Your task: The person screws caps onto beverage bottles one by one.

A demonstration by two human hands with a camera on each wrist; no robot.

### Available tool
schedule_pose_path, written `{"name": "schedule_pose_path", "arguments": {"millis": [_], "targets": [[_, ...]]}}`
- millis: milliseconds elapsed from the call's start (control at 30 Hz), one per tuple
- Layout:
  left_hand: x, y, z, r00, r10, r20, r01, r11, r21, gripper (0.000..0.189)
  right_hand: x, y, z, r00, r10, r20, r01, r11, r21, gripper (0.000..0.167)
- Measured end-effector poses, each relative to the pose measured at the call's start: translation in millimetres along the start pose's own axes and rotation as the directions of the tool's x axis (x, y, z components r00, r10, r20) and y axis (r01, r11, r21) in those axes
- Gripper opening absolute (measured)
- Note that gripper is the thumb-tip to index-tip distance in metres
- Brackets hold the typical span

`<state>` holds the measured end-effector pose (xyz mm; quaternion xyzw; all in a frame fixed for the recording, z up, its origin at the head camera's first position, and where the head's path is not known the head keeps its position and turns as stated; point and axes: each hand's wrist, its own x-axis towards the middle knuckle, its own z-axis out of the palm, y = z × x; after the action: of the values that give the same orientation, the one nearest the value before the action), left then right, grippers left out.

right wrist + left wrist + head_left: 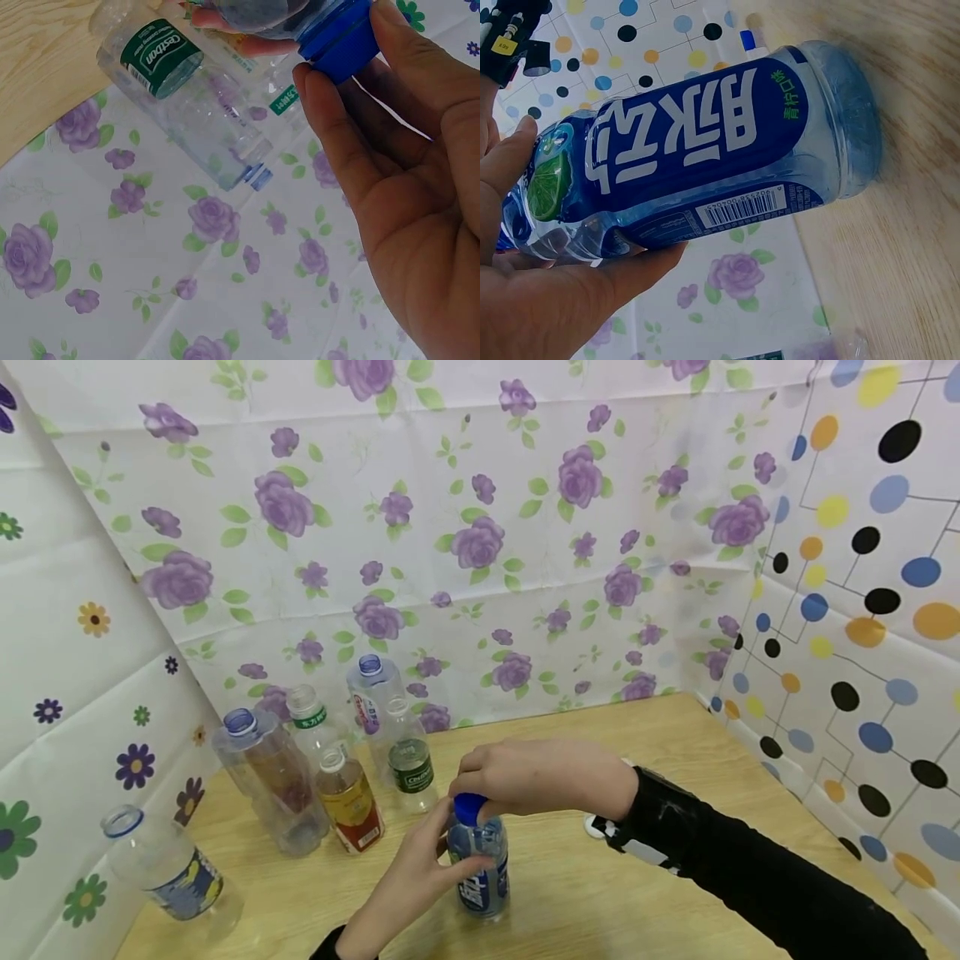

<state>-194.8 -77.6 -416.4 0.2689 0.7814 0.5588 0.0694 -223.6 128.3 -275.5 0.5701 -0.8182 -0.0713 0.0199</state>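
Note:
A clear drink bottle (483,897) with a dark blue label stands upright on the wooden table. My left hand (423,864) grips it around its upper part, thumb on one side and fingers on the other. In the left wrist view the label of the bottle (705,142) carries a green lime picture and a barcode. My right hand (536,772) comes over from the right and pinches the blue cap (470,809) at the bottle's top. Thumb and fingertips lie on opposite sides of the cap (341,41) in the right wrist view.
Several capless bottles stand at the left and back: a blue-labelled one (183,881), a large ribbed one (281,777), a yellow-red-labelled one (350,802) and a green-labelled one (411,768). A small white round object (595,826) lies near my right wrist. Patterned cloth surrounds the table.

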Motion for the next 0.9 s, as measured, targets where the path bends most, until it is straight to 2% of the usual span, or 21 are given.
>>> {"name": "schedule_pose_path", "arguments": {"millis": [133, 267, 467, 600, 900], "targets": [[-0.7, 0.6, 0.1, 1.0, 0.004, 0.001, -0.004, 1.0, 0.006, 0.08, 0.1, 0, 1, 1.0, 0.003, -0.014, -0.003, 1.0, 0.027, 0.036], [-1.2, 0.5, 0.0, 1.0, 0.008, 0.018, -0.008, 1.0, 0.018, 0.081, -0.8, 5, 1, 1.0, -0.02, -0.016, 0.022, 0.99, 0.139, 0.039], [0.6, 0.0, 0.6, 0.999, -0.005, 0.038, 0.004, 1.0, 0.021, 0.087, -4.2, 18, -2, 0.991, -0.131, -0.04, 0.137, 0.956, 0.259, 0.042], [0.7, 0.1, 0.3, 0.999, -0.012, 0.041, 0.011, 1.0, 0.014, 0.089, -4.5, 21, -2, 0.982, -0.183, -0.037, 0.186, 0.944, 0.274, 0.041], [0.0, 1.4, -0.9, 0.999, -0.028, 0.041, 0.028, 1.0, 0.009, 0.085, -4.2, 21, 1, 0.983, -0.176, -0.042, 0.181, 0.948, 0.263, 0.041]]}}
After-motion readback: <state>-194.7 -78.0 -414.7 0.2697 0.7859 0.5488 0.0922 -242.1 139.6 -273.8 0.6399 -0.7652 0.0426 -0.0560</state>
